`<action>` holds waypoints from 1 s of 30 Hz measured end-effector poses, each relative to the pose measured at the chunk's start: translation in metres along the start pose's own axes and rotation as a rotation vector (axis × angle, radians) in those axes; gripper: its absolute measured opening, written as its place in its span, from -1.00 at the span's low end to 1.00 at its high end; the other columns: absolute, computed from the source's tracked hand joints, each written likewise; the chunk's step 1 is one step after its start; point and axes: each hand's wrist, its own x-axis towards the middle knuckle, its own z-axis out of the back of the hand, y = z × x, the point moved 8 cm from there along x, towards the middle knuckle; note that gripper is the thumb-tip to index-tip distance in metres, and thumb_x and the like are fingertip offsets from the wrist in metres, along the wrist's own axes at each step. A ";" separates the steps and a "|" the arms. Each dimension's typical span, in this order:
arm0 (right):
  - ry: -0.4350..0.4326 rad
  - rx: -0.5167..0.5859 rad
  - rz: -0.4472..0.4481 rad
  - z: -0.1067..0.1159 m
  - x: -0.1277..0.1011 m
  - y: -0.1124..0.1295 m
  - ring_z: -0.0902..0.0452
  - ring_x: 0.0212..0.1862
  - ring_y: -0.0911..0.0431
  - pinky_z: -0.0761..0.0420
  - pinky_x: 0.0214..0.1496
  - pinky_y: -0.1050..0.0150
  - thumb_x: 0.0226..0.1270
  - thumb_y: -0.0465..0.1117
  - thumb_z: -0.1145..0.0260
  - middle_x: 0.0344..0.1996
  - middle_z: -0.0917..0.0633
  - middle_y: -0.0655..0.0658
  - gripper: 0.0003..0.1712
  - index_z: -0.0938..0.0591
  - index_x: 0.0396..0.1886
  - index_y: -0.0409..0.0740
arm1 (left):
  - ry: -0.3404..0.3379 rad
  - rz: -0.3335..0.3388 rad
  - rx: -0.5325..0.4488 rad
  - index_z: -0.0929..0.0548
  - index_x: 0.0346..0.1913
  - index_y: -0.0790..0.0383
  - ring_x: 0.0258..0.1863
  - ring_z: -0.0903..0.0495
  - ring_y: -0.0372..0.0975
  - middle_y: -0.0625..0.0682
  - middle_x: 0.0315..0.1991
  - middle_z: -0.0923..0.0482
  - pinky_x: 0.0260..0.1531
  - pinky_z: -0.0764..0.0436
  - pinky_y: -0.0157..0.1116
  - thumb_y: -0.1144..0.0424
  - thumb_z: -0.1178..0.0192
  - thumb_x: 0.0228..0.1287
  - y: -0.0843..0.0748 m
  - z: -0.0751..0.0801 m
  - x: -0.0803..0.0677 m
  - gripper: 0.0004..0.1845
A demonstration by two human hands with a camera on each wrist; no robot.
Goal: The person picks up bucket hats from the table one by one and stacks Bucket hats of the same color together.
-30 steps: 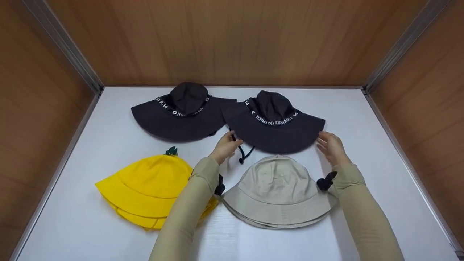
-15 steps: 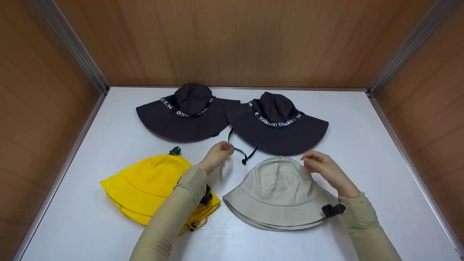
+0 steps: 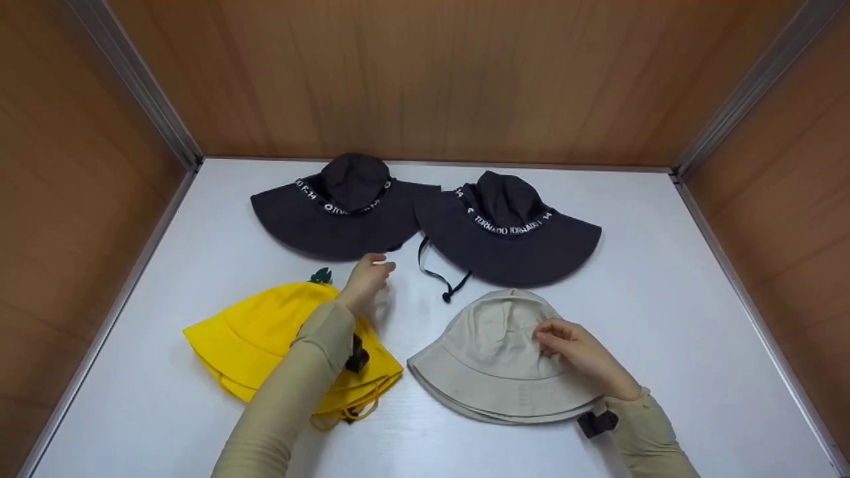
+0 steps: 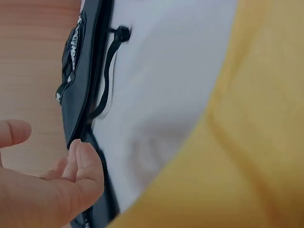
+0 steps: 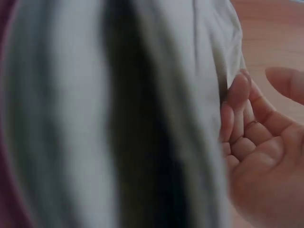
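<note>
My left hand (image 3: 365,282) hovers over the right side of the yellow bucket hat (image 3: 279,332), fingers relaxed and holding nothing. In the left wrist view, thumb and fingers (image 4: 88,164) stand apart. My right hand (image 3: 578,348) is over the right side of the beige bucket hat (image 3: 491,358), its fingers loosely bent near the crown. In the right wrist view those fingers (image 5: 237,92) lie right beside the beige cloth, and the thumb stands away from them. Layered brims show under both the yellow and the beige hats.
Two dark wide-brimmed hats lie at the back: one on the left (image 3: 352,222), one on the right (image 3: 511,239), brims overlapping. A black chin cord (image 3: 435,273) trails from the right one. Wooden panels (image 3: 425,79) surround the white table (image 3: 690,299) at back and sides.
Both hands have left the right dark hat and come back toward me. The left moved left to the yellow hat; the right moved down over the beige hat. The hats stay put.
</note>
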 end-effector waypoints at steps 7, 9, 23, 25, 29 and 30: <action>-0.025 0.033 0.021 -0.004 0.000 -0.008 -0.50 -0.31 0.29 -0.54 -0.19 0.41 0.45 -0.20 -0.08 -0.39 -0.53 0.00 -0.63 -0.48 -0.06 -0.51 | -0.069 -0.072 -0.093 0.11 0.45 0.30 0.43 -0.09 0.01 0.24 0.46 0.03 0.39 -0.16 -0.18 0.21 0.08 0.43 -0.027 0.035 0.001 -0.33; -0.028 0.042 0.018 -0.006 0.001 -0.009 -0.50 -0.32 0.30 -0.54 -0.18 0.42 0.45 -0.20 -0.08 -0.39 -0.53 0.01 -0.63 -0.48 -0.05 -0.52 | -0.099 -0.086 -0.157 0.19 0.45 0.33 0.46 0.00 -0.02 0.23 0.49 0.15 0.40 -0.15 -0.20 0.23 0.08 0.41 -0.031 0.046 0.003 -0.28; -0.073 0.062 0.003 -0.010 0.001 -0.018 -0.51 -0.32 0.28 -0.53 -0.18 0.42 0.43 -0.20 -0.11 -0.39 -0.54 0.00 -0.64 -0.50 -0.07 -0.48 | -0.140 0.039 -0.529 0.73 0.37 -0.01 0.49 0.44 -0.11 0.00 0.49 0.63 0.45 0.07 -0.12 0.09 0.09 0.37 -0.020 0.094 0.014 -0.02; -0.067 0.059 0.005 -0.009 0.001 -0.018 -0.51 -0.31 0.28 -0.53 -0.17 0.41 0.43 -0.20 -0.11 -0.38 -0.53 -0.01 -0.64 -0.50 -0.06 -0.49 | -0.145 0.045 -0.553 0.73 0.37 -0.02 0.49 0.46 -0.10 0.02 0.49 0.61 0.45 0.08 -0.13 0.09 0.09 0.37 -0.016 0.093 0.016 -0.02; -0.066 0.077 0.006 -0.009 0.002 -0.018 -0.50 -0.32 0.29 -0.52 -0.17 0.42 0.43 -0.20 -0.12 -0.38 -0.53 0.00 -0.63 -0.49 -0.05 -0.51 | -0.170 0.022 -0.586 0.73 0.36 -0.01 0.49 0.42 -0.14 0.02 0.50 0.56 0.45 0.13 -0.17 0.12 0.09 0.37 -0.011 0.094 0.020 -0.02; -0.068 0.083 0.004 -0.009 0.003 -0.018 -0.49 -0.32 0.29 -0.52 -0.18 0.42 0.43 -0.20 -0.12 -0.38 -0.53 0.00 -0.62 -0.48 -0.05 -0.51 | -0.178 0.009 -0.597 0.73 0.37 0.01 0.50 0.40 -0.16 0.02 0.50 0.54 0.46 0.13 -0.18 0.13 0.08 0.37 -0.011 0.094 0.020 -0.01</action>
